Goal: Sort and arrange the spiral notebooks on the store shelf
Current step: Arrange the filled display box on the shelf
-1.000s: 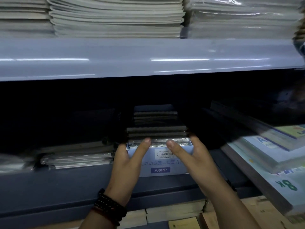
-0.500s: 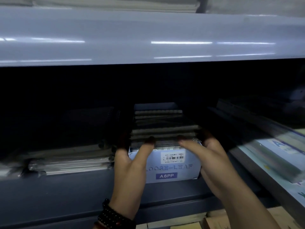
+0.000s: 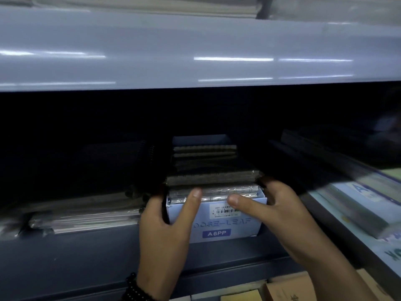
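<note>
Hands on either side of one pale blue box (image 3: 227, 233), printed A6PP, which sits at the front of the lower shelf (image 3: 86, 257). Left hand (image 3: 165, 231) clasps the box's left wall: thumb laid over the front top edge, fingers gone round the side into shadow. Right hand (image 3: 275, 209) mirrors it, thumb across the front near the barcode label, fingers curled round the right corner. Both grip the box itself, not its contents.

Spiral notebooks (image 3: 212, 181) stand on edge inside it, between the two hands, packed in rows running away from the thumbs, the nearest ones in shiny wrap. Two-sided hold likely serves to square or slide the whole box without tipping the rows; thumbs on top probably stop the front notebook leaning out.

Left of the left hand, flat wrapped stacks (image 3: 86, 218) lie low on the same shelf. Right of the right hand, bigger pads (image 3: 358, 203) slope forward. Back of the shelf too dark to read. Beaded bracelet (image 3: 134, 290) on the left wrist.
</note>
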Demonstrator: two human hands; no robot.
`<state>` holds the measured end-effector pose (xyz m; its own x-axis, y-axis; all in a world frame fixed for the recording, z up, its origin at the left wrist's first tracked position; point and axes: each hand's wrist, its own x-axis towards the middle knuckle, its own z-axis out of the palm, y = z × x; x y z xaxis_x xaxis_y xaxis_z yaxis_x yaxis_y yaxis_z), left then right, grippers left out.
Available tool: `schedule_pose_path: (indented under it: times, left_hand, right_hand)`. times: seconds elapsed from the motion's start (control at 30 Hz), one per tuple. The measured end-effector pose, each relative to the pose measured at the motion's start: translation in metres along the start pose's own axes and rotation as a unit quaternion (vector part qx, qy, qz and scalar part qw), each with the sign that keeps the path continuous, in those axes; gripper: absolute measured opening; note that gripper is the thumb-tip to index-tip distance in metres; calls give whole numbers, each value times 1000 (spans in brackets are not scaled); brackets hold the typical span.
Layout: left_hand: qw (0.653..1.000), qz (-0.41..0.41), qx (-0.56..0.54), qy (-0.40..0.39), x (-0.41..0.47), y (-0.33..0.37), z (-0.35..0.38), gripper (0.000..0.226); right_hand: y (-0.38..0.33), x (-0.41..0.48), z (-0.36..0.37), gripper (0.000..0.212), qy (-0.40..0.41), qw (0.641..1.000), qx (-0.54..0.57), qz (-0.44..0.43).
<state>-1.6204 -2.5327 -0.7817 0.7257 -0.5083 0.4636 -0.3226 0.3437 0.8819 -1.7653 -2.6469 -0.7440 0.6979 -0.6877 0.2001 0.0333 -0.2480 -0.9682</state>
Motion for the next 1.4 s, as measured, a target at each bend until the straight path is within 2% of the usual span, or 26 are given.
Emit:
schedule_pose_path:
  times: [0.13,0.3,0.33,0.53,0.63,0.7,0.8,0.87,1.0,1.1,1.17,1.3,1.4]
  left_hand:
    - [996,-10,-26,80,-6,1,1,40]
    - [994,-25,-27,99,-5,2,-3,13]
    - [994,-34,-29,97,-4,4,-5,6]
    - [994,-73,40,69,-2,15,-17,5]
    - [990,-90,94,45,-2,24,-24,5]
    - [987,-82,134,43,-3,32,-27,9]
    - [978,-65,191,42,-3,40,-28,14]
    - [965,-61,256,17,1,46,-29,18]
    - [925,-49,375,-39,15,59,-31,28]
    - [922,-86,370,-79,18,64,-29,36]
    - [924,-105,351,-105,21,60,-29,40]
    - [928,-192,289,-133,31,62,-30,45]
    - [911,-159,362,-120,26,68,-26,47]
  right_hand:
    - [-4,-5,-6,35,60,998,10,-21]
    - [-9,-7,-13,32,75,997,-3,-21]
    - [-10,-7,-12,31,76,997,2,-21]
    - [-10,-5,-5,16,144,988,38,46]
    - [-17,-7,-6,4,186,979,-37,73]
    - [-24,-10,-5,11,194,970,-129,72]
    - [-28,-11,5,39,155,949,-261,82]
    - [-24,-8,10,49,137,945,-281,96]
    - [-22,-3,7,56,125,956,-244,104]
    - [-21,-7,-1,47,101,978,-140,115]
    - [-25,-10,-3,48,98,982,-100,126]
    - [-29,-12,-3,50,89,985,-41,141]
    - [-30,-13,0,63,92,986,-41,133]
